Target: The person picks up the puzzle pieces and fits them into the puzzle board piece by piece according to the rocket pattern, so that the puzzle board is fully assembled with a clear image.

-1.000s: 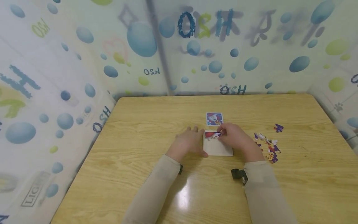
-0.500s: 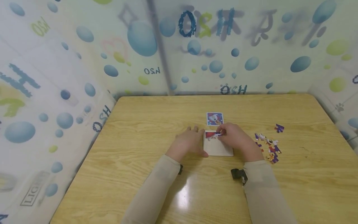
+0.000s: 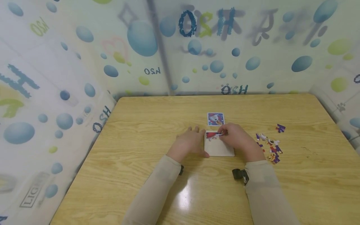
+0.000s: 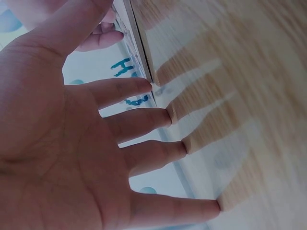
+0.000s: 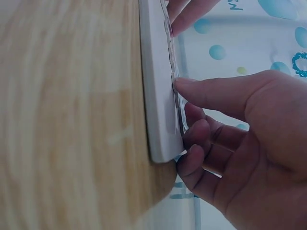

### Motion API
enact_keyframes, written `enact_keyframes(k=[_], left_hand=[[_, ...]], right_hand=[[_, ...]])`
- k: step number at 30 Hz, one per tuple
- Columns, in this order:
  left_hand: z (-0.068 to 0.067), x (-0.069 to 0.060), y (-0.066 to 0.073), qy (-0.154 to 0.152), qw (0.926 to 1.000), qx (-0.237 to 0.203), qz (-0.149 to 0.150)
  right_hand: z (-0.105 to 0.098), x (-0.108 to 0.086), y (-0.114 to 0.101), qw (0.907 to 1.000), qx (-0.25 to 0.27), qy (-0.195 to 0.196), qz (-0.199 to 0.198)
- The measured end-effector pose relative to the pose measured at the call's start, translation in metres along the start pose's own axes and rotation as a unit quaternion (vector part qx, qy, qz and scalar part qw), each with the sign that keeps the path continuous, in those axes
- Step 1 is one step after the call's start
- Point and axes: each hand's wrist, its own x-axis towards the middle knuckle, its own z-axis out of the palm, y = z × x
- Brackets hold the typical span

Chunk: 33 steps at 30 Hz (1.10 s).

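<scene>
On the table (image 3: 140, 125), loose puzzle pieces (image 3: 275, 149) lie near the right hand (image 3: 237, 136).

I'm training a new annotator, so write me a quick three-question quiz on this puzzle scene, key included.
1. Relative to the pale, flat, rectangular puzzle board, the small, white-bordered printed card lies:
a) on top of it
b) beyond it, farther from the person
c) beneath it

2. True or false: in the head view, the loose purple, white and red jigsaw pieces lie to the right of the board.

3. Which of the person's hands has its fingers straight and spread?

Key: 1. b; 2. true; 3. the left hand.
</scene>
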Motion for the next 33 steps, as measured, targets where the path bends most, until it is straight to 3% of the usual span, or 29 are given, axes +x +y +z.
enact_keyframes(k=[16, 33], left_hand=[[0.0005, 0.0001, -0.0006, 0.002, 1.0, -0.002, 0.001], [-0.0001, -0.001, 0.0003, 0.005, 1.0, -0.005, -0.003]], right_hand=[[0.0002, 0.0013, 0.001, 0.9999, 0.005, -0.003, 0.012], [-0.0004, 0.0003, -0.0003, 0.9999, 0.002, 0.009, -0.006]])
